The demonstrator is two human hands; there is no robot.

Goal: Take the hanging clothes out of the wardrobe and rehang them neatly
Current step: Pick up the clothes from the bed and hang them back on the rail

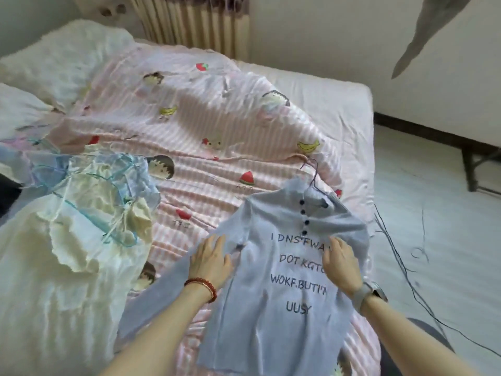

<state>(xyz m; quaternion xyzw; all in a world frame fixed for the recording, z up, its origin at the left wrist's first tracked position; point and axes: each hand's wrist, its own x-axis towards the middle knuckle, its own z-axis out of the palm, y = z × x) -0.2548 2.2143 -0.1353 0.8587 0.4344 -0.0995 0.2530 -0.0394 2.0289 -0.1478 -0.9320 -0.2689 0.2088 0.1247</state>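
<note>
Head view, looking down on a bed (311, 85) covered by a pink striped quilt (189, 126) with cartoon prints. A pale blue knit top (273, 308) with printed lettering and dark buttons is laid flat at about 5 o'clock in the frame, collar toward 12 o'clock. A thin wire hanger (314, 173) is seen at its neck, hook toward 12 o'clock; whether the shoulders are fully seated on it cannot be told.

Left hand (211, 263): fingers straight and spread, pressed flat on the top's left shoulder and sleeve. Right hand (340, 261): fingers likewise straight, laid flat on the chest beside the lettering. Nothing is gripped by either; the fabric appears to be smoothed.

At 9 o'clock a heap of cream and light blue garments (81, 213) is piled, with light-coloured hangers (113, 226) tangled among them. A grey garment (428, 28) hangs at 1 o'clock, blurred.

Judgement: clothes are out of the wardrobe, so removal looks largely done. One top is being dressed on its hanger; the heap is not yet sorted, and no rehanging in a wardrobe is shown. Roughly the middle of the task.
</note>
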